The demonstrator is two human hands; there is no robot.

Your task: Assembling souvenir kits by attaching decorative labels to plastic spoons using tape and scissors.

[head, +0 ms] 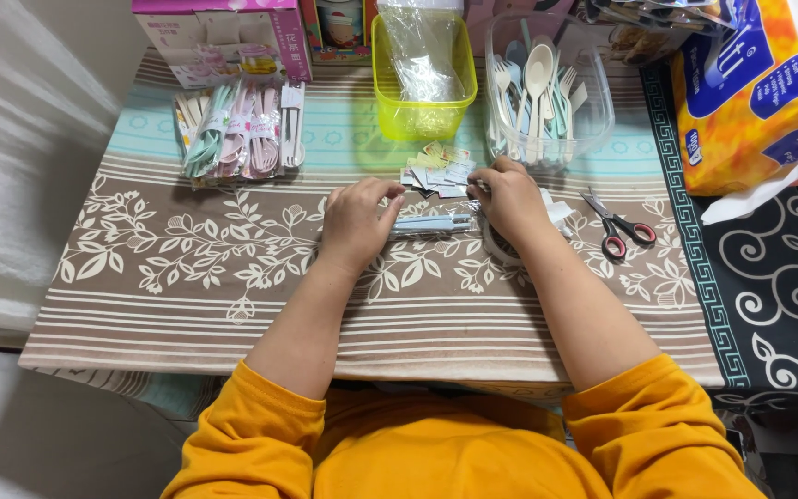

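Sleeves: orange sleeves [260, 425] sit nearest the camera, covering both upper arms, with the forearms bare and reaching over the table.
Table: a cloth with brown leaf pattern and stripes [177, 268] covers the top; a dark cloth with white swirls lies to the right.
Yellow package: a large orange and blue soft pack [750, 92] rests at the far right corner.
Clear tub: a clear plastic container [593, 111] at the back holds loose pastel spoons and forks standing on end.
Green tub: a yellow-green container [422, 106] stands just left of the clear one, with crumpled clear plastic bags inside.
Box: a pink and white carton [223, 37] stands at the back left.
Packed sets: a pile of wrapped cutlery sets [237, 134] in mint and pink lies in front of the carton.
Left hand: the left hand [355, 222] is curled, its fingertips pinching the left end of the cutlery bundle.
Right hand: the right hand [508, 199] is curled over the bundle's right end, gripping it; the fingertips are hidden.
Cutlery bundle: a slim pale blue cutlery bundle [431, 224] lies level between both hands, at the table's middle.
Scissors: red-handled scissors [621, 226] lie just right of the right hand.
Labels: small paper slips [438, 171] lie heaped just behind the bundle.
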